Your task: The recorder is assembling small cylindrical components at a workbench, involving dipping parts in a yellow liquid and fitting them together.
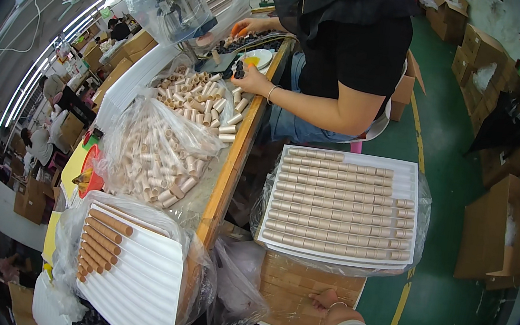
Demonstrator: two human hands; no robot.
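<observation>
My right hand [324, 298], with a bracelet at the wrist, is low over a brown cardboard sheet [290, 283]. Its fingers are partly bent and loosely apart, and I see nothing held in them. Just beyond the hand lies a white tray [406, 174] lined with rows of short beige tubes [333, 203]; the farther rows are shorter. My left hand is out of view. To the left, on the table, a white ridged tray [149, 272] carries several brown rolls [102, 239] along its left part, with clear plastic around it.
Loose beige tubes [193, 99] and a clear bag of tubes [150, 155] cover the wood-edged table [226, 187]. Across from me, a co-worker in black [351, 50] holds small dark pieces. A red basket [91, 171] stands left; cardboard boxes [502, 225] line the right side.
</observation>
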